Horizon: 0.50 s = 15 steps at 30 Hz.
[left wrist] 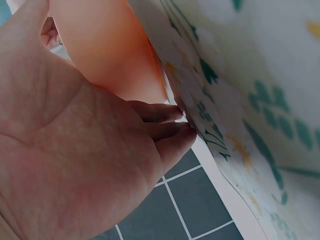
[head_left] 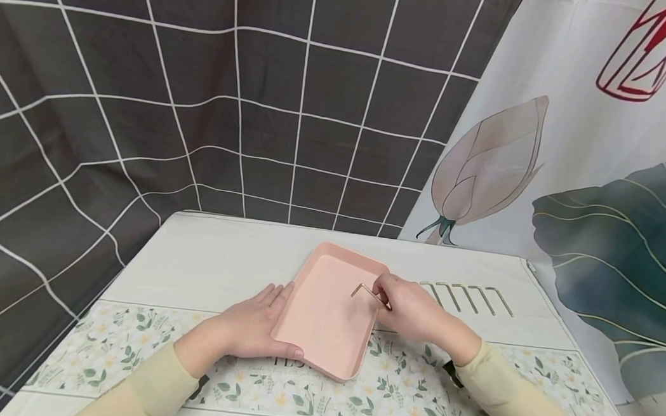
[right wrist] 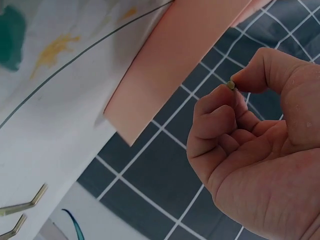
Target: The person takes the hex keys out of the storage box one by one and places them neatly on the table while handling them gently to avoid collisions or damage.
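A shallow pink tray [head_left: 326, 316] lies slantwise on the covered table. My left hand [head_left: 254, 327] rests against its near left corner, fingers extended along the outer left wall and thumb along the near edge. In the left wrist view, the fingertips of that hand [left wrist: 100, 145] reach down to the tablecloth beside the tray wall. Over the tray's right side, my right hand [head_left: 410, 305] pinches a brass-coloured, L-shaped hex key [head_left: 365, 289] between thumb and forefinger. Its bent end points left above the tray floor. The right wrist view shows just the key's tip [right wrist: 230, 85].
Several similar hex keys [head_left: 470, 298] lie in a row right of the tray, beyond my right forearm. A floral band [head_left: 413, 391] runs across the white tablecloth [head_left: 210, 258]. Behind the table hangs a dark checked curtain [head_left: 269, 128], with a printed white one [head_left: 507, 66] to the right.
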### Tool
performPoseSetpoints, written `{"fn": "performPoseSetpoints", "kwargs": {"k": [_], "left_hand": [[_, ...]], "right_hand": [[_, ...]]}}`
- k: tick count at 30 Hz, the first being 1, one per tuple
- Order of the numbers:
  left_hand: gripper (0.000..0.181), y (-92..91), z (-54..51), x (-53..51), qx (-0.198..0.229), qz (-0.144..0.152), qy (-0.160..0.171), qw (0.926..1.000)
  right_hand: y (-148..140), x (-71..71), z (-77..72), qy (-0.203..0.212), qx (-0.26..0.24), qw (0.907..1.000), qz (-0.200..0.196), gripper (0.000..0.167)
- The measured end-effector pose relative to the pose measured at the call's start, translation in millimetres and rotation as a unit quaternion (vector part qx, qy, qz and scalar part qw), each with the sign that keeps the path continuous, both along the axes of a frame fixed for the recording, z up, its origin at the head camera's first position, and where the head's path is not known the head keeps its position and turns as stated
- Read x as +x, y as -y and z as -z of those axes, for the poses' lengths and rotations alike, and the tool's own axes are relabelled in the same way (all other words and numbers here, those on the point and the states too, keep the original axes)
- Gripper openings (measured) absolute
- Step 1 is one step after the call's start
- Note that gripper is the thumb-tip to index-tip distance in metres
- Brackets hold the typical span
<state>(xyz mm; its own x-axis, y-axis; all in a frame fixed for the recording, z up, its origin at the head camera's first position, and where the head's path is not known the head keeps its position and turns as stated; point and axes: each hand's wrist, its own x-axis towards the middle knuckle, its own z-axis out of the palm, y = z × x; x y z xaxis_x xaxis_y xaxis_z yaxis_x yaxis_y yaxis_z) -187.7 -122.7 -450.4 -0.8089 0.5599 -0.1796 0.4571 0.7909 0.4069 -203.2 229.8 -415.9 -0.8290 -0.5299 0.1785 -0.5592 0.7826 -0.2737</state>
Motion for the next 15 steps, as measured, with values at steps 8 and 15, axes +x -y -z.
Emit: {"fn": "performPoseSetpoints", "kwargs": {"k": [8,15], "left_hand": [[0.141,0.4,-0.6,0.4,0.000,0.002,0.000,1.0000],[0.141,0.6,-0.5,0.1,-0.001,0.003,-0.001,1.0000]], "right_hand": [[-17,0.3,-3.2,0.009,-0.005,0.9992,0.039,0.027],[-35,-2.3,-1.3,-0.014,-0.009,0.9986,0.050,0.028]]}}
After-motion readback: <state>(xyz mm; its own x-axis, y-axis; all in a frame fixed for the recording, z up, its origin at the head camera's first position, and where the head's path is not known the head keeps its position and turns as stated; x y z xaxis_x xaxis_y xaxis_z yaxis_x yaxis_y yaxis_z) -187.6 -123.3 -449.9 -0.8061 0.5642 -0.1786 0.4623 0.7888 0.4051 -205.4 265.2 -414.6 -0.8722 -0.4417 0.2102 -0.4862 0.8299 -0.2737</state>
